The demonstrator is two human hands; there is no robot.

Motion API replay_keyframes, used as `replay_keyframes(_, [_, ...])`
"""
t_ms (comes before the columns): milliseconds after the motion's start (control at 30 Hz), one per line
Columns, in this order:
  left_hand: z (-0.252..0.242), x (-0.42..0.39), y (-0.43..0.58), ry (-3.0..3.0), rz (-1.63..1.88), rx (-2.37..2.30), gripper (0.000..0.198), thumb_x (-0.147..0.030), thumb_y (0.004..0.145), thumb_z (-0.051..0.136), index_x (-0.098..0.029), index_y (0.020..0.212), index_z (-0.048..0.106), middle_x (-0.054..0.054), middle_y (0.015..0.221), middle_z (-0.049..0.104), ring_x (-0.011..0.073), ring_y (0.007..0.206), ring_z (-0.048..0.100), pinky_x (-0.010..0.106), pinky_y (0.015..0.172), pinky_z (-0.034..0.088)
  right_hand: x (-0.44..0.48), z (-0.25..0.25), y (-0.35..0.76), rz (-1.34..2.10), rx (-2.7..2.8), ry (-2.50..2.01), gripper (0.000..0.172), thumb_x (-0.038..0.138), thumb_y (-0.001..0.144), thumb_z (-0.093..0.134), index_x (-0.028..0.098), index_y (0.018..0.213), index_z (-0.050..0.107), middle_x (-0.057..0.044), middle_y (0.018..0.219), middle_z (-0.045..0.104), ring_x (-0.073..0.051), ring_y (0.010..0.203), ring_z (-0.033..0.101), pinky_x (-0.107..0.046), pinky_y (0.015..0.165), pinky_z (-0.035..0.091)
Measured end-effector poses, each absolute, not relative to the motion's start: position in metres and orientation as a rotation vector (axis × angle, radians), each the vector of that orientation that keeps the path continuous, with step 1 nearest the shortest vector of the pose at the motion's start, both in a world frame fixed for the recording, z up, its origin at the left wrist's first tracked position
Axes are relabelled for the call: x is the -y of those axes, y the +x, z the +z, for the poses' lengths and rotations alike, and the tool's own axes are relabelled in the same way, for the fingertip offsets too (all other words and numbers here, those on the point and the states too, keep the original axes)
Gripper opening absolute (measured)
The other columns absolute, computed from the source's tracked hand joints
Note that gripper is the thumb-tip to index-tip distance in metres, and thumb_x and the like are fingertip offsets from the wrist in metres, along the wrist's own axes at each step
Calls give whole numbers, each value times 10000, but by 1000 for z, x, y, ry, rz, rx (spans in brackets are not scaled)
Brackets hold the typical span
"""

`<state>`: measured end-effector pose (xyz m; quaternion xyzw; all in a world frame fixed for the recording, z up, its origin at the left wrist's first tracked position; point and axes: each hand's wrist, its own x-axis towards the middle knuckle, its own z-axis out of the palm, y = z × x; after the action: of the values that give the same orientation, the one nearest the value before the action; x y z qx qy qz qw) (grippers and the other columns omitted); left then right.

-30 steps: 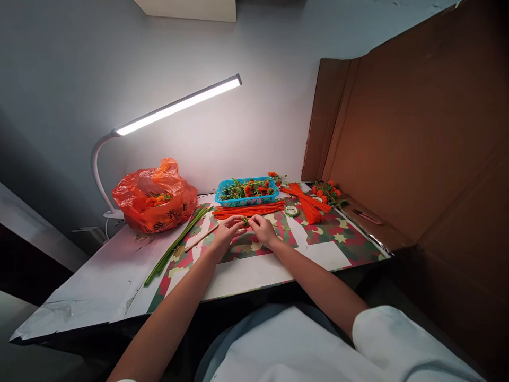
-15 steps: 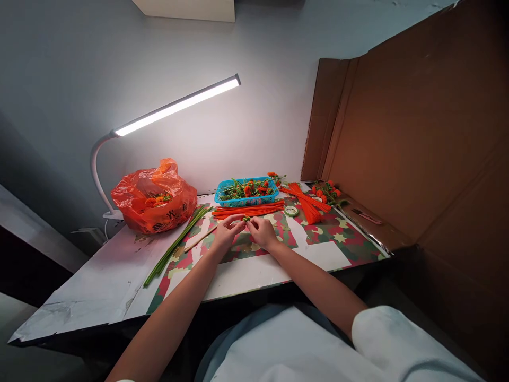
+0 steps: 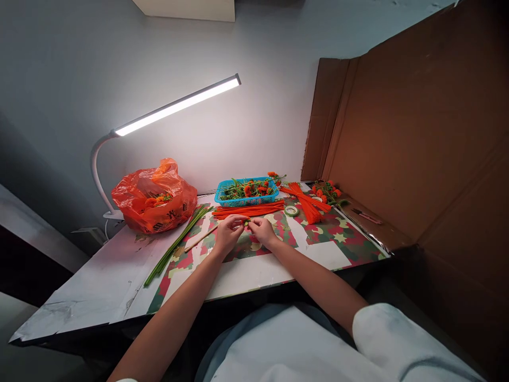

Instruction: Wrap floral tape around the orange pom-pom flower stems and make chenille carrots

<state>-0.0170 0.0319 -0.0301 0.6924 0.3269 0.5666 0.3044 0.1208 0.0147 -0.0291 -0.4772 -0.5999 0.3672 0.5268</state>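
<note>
My left hand [image 3: 230, 232] and my right hand [image 3: 261, 232] meet over the middle of the table, fingers closed in a pinch. Between their fingertips is a small artificial flower [image 3: 246, 223], green with a bit of orange showing; most of it is hidden by the fingers. Just behind the hands lie orange pipe cleaners [image 3: 254, 209] in a row. A thin wooden stick [image 3: 201, 239] lies by my left hand. A roll of green tape [image 3: 291, 211] rests beyond my right hand.
A blue basket [image 3: 226, 202] of orange flowers stands at the back. Left are an orange plastic bag [image 3: 155, 217], green stems [image 3: 175, 249] and a lit lamp [image 3: 178, 106]. Right are an orange bundle [image 3: 308, 204], more flowers [image 3: 324, 192], a cutter [image 3: 366, 216] and a cardboard wall [image 3: 409, 127].
The small flower has turned in my fingertips, so that some orange now shows above the green. My fingers have shifted slightly; the things on the table have not moved.
</note>
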Motion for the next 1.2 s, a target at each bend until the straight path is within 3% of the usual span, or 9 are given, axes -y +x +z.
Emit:
replay_keyframes(167, [-31, -31, -15, 1837, 1496, -906, 164, -253, 708, 658, -185, 851, 701, 57, 896, 695, 186, 825, 682, 327, 760, 576, -14, -30, 121, 949, 1400, -1125, 233, 363, 717, 464, 194, 558, 477, 57, 482, 377, -88, 444, 330, -220, 447, 301])
replay_keyframes(333, [-32, -29, -16, 1774, 1508, -1057, 231, -353, 701, 695, -165, 825, 646, 71, 876, 709, 193, 706, 699, 301, 629, 576, -14, -29, 123, 873, 1386, -1140, 253, 373, 745, 450, 204, 557, 445, 46, 513, 420, -101, 476, 368, -228, 480, 319])
replay_keyframes(733, [-31, -28, -14, 1813, 1518, -1118, 181, -361, 659, 702, -184, 675, 666, 37, 718, 699, 186, 666, 645, 291, 649, 524, -13, -33, 121, 634, 1483, -1121, 239, 290, 759, 506, 202, 550, 429, 33, 546, 449, -121, 566, 377, -247, 564, 294])
replay_keyframes(1000, [-32, -27, -10, 1739, 1590, -1060, 199, -357, 718, 652, -182, 644, 594, -1, 636, 629, 132, 587, 572, 245, 576, 474, -15, -32, 113, 944, 1349, -1071, 301, 434, 768, 489, 200, 583, 453, 31, 547, 481, -95, 480, 400, -219, 463, 332])
replay_keyframes(1200, [-35, -34, -16, 1627, 1511, -1002, 299, -446, 690, 695, -174, 660, 575, 3, 633, 636, 147, 603, 622, 292, 634, 536, -15, -27, 122, 1194, 1259, -994, 403, 559, 717, 542, 172, 601, 544, 0, 554, 540, -86, 432, 423, -225, 413, 333])
